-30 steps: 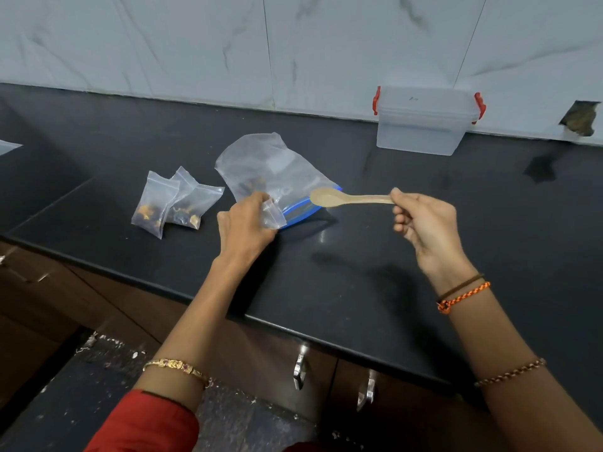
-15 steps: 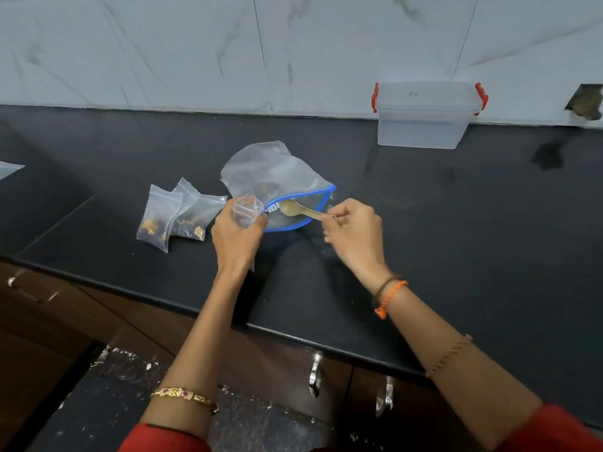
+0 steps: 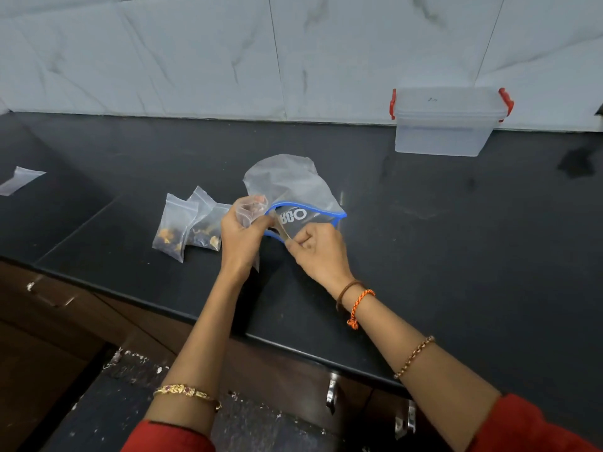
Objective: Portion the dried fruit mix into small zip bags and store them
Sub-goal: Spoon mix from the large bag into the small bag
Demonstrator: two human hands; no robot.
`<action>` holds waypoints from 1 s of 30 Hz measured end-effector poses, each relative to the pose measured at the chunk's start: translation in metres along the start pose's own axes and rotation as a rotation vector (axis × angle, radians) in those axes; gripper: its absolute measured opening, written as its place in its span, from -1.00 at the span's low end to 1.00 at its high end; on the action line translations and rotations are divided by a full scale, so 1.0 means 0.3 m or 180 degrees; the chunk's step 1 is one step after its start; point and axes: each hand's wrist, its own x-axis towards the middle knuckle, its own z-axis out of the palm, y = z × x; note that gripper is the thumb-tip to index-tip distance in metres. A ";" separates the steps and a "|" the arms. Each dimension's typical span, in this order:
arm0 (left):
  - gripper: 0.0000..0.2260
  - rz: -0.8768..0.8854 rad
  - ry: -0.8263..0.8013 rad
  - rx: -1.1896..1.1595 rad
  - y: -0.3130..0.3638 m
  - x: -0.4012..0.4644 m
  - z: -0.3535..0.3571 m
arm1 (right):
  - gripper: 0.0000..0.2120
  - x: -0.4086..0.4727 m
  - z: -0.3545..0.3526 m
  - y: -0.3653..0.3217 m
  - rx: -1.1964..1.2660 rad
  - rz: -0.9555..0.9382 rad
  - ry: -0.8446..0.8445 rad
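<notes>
A large clear bag with a blue zip rim (image 3: 293,187) lies on the black counter (image 3: 424,239), its mouth facing me. My left hand (image 3: 239,238) holds a small clear zip bag (image 3: 249,208) upright and open, just left of that mouth. My right hand (image 3: 318,251) grips a wooden spoon (image 3: 282,230) by the handle; the spoon tilts toward the small bag, its bowl mostly hidden by my left hand. Two filled small zip bags (image 3: 187,226) with dried fruit lie to the left.
A clear lidded plastic box with red clips (image 3: 447,123) stands at the back right against the tiled wall. A flat empty small bag (image 3: 18,179) lies at the far left. The counter's front edge runs below my wrists, with drawer handles beneath.
The spoon came from the air at right into the big bag's mouth, then turned toward the small bag. My left hand raised the small bag upright.
</notes>
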 end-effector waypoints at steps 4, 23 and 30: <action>-0.75 0.0055 -0.0133 -0.0197 0.004 0.012 -0.009 | -0.76 0.000 0.027 -0.030 0.1379 0.0993 0.0209; -0.77 0.0203 0.0028 -0.0077 -0.026 0.024 -0.015 | -0.81 -0.029 -0.080 -0.011 0.0153 0.0136 0.0939; -0.72 0.0307 -0.0006 -0.0233 -0.019 0.025 0.014 | -0.77 -0.032 -0.035 -0.020 -0.0308 0.0055 0.0466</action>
